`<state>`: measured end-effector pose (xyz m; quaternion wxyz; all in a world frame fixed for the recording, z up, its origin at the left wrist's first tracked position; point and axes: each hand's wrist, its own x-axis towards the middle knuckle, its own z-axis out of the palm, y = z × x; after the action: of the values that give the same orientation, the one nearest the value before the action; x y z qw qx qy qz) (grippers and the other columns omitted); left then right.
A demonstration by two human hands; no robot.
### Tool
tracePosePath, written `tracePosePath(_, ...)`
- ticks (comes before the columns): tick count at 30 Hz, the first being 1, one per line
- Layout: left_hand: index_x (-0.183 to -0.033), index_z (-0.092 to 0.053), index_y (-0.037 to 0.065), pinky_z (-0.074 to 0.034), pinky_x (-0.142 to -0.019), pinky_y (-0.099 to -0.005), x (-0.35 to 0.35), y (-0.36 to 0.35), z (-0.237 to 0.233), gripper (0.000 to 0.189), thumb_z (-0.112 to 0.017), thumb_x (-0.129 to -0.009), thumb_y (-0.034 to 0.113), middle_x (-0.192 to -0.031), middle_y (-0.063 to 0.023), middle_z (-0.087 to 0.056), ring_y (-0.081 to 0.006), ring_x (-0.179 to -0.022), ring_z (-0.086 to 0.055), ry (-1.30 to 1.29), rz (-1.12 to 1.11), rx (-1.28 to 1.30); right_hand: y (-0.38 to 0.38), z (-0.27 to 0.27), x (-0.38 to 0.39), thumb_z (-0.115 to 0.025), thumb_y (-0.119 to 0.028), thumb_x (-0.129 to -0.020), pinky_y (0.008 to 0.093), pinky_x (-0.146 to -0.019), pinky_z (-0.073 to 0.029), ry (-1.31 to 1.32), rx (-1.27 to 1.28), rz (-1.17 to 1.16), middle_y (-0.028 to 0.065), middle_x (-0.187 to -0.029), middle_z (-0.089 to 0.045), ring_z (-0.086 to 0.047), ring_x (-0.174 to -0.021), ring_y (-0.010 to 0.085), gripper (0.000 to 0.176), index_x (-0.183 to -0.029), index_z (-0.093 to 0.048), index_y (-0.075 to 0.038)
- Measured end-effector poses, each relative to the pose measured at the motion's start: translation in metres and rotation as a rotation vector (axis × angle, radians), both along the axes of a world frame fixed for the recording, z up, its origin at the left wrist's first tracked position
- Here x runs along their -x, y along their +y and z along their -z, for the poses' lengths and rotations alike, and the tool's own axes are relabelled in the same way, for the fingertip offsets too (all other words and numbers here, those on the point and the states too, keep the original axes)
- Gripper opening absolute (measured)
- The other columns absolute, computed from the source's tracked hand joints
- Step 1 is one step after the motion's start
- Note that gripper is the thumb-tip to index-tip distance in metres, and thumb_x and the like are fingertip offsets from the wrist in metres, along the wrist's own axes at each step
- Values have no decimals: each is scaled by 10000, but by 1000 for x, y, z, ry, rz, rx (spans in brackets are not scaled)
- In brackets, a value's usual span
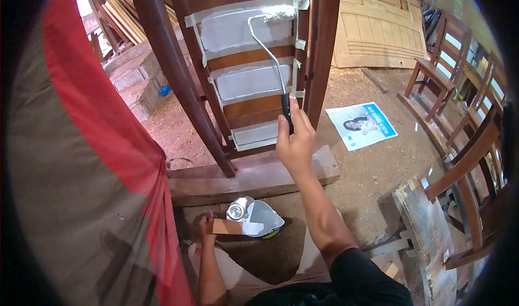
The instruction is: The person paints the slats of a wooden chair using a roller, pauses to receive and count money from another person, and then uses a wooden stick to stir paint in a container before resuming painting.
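My right hand [296,144] is wrapped round the black handle of a small paint roller [287,111]. Its bent wire reaches up to a white roller head on the top painted panel [227,33] of a dark wooden chair back [319,52]. Two more white panels lie below, the middle one [251,83] and the lowest one [257,137], edged with masking tape [300,44]. Down low, my left hand [206,225] grips a flat wooden stick [227,227]. The stick's white-coated end lies over a cut-open paint container [267,217]; a metal can [237,210] stands beside it.
Under the chair runs a thick wooden beam [189,184]. A printed poster [361,125] lies on the sawdust-covered ground. Wooden chairs [439,73] line the right side, near a worn plank [432,241]. Red and brown cloth [108,127] hangs at left. Carved wooden panels [378,33] lean behind.
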<state>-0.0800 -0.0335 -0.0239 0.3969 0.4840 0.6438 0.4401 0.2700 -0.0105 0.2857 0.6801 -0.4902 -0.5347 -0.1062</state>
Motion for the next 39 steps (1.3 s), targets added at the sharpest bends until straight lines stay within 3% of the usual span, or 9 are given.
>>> tracePosePath(2,-880,-699,16,-485,-649,-331,-1,0,1,483,-633,-932,492,-754,-63,-653,-147,-679,-601,19,-18,-25,-4,-7,3,-588,9,-912,376,-868,-503,25,58,-12,255,-1139,-647,-655,-991,364,431,-1335,-530,70)
tracePosePath(5,-908,-703,13,-486,-660,-330,13,12,37,457,-635,-937,464,-764,-56,-657,-146,-696,-604,-38,6,-18,-8,-5,9,-601,11,-904,379,-888,-501,4,31,-9,243,-1190,-641,-659,-1019,337,447,-1341,-526,64)
tracePosePath(9,-821,-698,33,-488,-677,-343,-2,2,-4,409,-631,-948,416,-768,-65,-680,-171,-719,-626,294,-34,35,-15,5,19,-635,10,-880,309,-673,-490,73,-104,-168,141,-883,-596,-584,-733,198,520,-1370,-462,25)
tracePosePath(12,-802,-698,26,-486,-677,-350,-13,-6,-21,419,-634,-940,417,-749,-76,-668,-176,-701,-614,70,-22,-95,-32,30,28,-643,-19,-908,249,-711,-474,527,61,-653,74,-938,-589,-549,-796,97,470,-1329,-435,2)
tracePosePath(16,-862,-703,11,-484,-680,-338,-15,-6,-26,406,-625,-946,401,-756,-72,-664,-164,-707,-603,41,18,-151,-31,42,25,-531,-154,-1016,263,-684,-467,461,132,-694,56,-914,-570,-538,-764,106,265,-1231,-482,-6)
tracePosePath(21,-947,-706,-17,-491,-710,-337,-4,3,4,400,-599,-964,368,-808,-95,-688,-149,-747,-610,-20,11,-45,-33,61,28,-510,-177,-1034,251,-546,-458,622,184,-835,48,-819,-552,-520,-639,106,273,-1249,-502,-9)
tracePosePath(31,-884,-705,-11,-477,-702,-398,-13,-14,-44,540,-533,-953,497,-759,-160,-685,-224,-730,-645,335,9,-66,-11,5,37,-486,-75,-1027,189,-462,-352,578,153,-738,-15,-723,-515,-429,-545,21,481,-1499,-393,-62)
tracePosePath(36,-891,-697,-16,-471,-694,-412,-1,0,3,521,-520,-965,468,-738,-170,-670,-233,-706,-638,155,-12,28,1,-6,46,-499,-83,-1026,185,-498,-376,526,169,-664,-18,-751,-520,-442,-593,23,466,-1486,-426,-66)
tracePosePath(39,-885,-693,-18,-475,-688,-404,-5,-4,-15,491,-525,-973,435,-721,-158,-663,-226,-710,-645,143,19,-19,5,-6,51,-505,-76,-1021,186,-522,-390,518,179,-652,-22,-771,-522,-447,-620,25,469,-1484,-432,-65)
